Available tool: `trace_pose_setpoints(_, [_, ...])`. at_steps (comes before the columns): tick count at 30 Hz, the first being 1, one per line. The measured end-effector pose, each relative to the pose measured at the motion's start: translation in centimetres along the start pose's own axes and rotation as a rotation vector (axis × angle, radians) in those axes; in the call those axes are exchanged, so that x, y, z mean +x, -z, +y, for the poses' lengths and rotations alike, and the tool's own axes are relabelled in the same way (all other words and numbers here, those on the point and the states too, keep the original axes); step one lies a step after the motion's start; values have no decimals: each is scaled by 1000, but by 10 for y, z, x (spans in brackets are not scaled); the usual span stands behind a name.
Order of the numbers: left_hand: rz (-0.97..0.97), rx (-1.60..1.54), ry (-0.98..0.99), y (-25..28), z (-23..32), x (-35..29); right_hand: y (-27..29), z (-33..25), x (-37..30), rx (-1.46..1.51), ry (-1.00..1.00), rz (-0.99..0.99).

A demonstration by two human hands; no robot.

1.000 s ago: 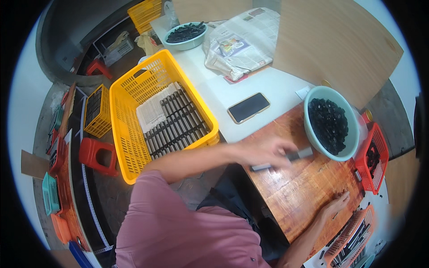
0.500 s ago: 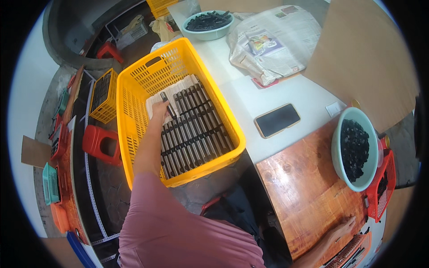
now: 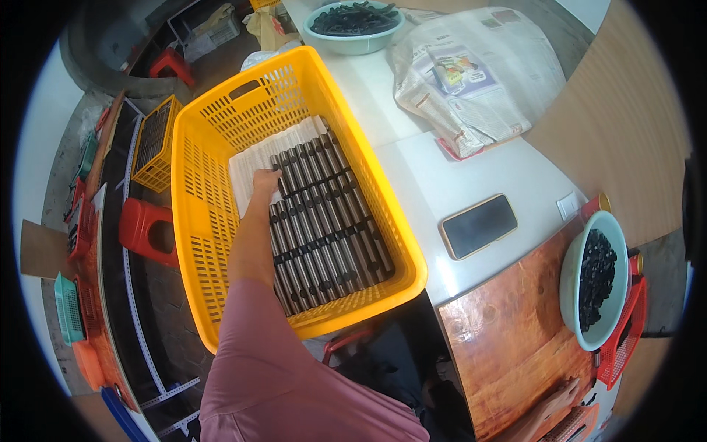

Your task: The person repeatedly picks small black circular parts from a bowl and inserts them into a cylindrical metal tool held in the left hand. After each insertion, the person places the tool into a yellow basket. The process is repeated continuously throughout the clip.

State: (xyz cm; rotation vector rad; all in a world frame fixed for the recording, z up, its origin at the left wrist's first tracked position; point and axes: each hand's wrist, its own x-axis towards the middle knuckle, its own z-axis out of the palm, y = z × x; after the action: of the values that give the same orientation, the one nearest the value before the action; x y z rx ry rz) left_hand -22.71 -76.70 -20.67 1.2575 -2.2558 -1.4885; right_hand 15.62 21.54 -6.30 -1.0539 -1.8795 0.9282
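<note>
In the yellow plastic crate [image 3: 190, 254], my left hand [image 3: 266, 181] is closed on a metal rod [image 3: 276, 162] with dark ends. That rod lies at the left end of the far row, beside several like metal rods [image 3: 313, 239] laid in rows. White corrugated paper [image 3: 250, 158] shows beneath and left of them. At lower right, my right hand [image 3: 558, 402] rests by the edge of the wooden board [image 3: 508, 342], fingers stretched out and holding nothing. A red-orange basket [image 3: 576, 426] stands just beside it, partly hidden.
A pale green basin [image 3: 568, 295] of small black parts stands right, against a red basket [image 3: 622, 335]. Another basin [image 3: 353, 44] with black pieces is at the back. A phone [image 3: 480, 226] and newspaper-wrapped bundle [image 3: 475, 81] lie on the white table. Red stool [image 3: 143, 232] at left.
My left hand has brought the rod from a tilted position down into line with the far row. The view has shifted slightly; my right hand stays by the board's edge.
</note>
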Motion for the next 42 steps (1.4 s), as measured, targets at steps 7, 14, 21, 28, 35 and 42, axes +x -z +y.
trace_pose_setpoints(7, [-37,-36,-27,-4,-13,0,8,3,6,-111,-25,1])
trace_pose_setpoints(14, [-16,38,-21,5,1,-24,1,-1,2,-67,76,-24])
trace_pose_setpoints(21, [86,59,-31,19,9,-37,-5,6,0,42,82,-11])
trace_pose_setpoints(28, [132,15,-348,15,54,-58,-14,-15,-13,190,46,-74])
trace_pose_setpoints(35, [-17,-206,-703,-4,190,-189,22,-88,-59,277,50,-199])
trace_pose_setpoints(42, [-394,-113,-1774,-56,280,-447,113,-189,-197,322,396,-1224])
